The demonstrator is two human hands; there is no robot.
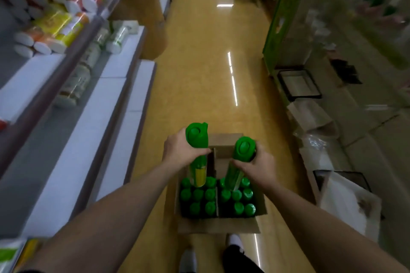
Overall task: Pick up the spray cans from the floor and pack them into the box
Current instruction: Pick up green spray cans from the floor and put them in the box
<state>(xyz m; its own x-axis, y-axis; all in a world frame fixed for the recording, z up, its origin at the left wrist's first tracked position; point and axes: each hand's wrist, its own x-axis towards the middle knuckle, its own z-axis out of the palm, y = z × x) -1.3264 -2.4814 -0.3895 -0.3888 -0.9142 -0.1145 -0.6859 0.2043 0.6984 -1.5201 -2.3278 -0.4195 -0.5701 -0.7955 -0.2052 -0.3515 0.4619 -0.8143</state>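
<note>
A cardboard box [218,225] stands open on the floor below me, with a divider down its middle and several green-capped spray cans [210,194] upright inside. My left hand [180,150] grips one green-capped spray can [198,155] just below its cap, held over the box's left half. My right hand [257,166] grips a second spray can [240,157] near its cap, its base down among the cans in the right half. The far end of the box holds no cans.
White shelves [115,104] with bottles and cans run along the left. On the right are a green-edged shelf unit [275,35], black trays [298,83] and wrapped packs on the floor. The yellow aisle floor [199,73] runs ahead. My shoes [233,241] show below the box.
</note>
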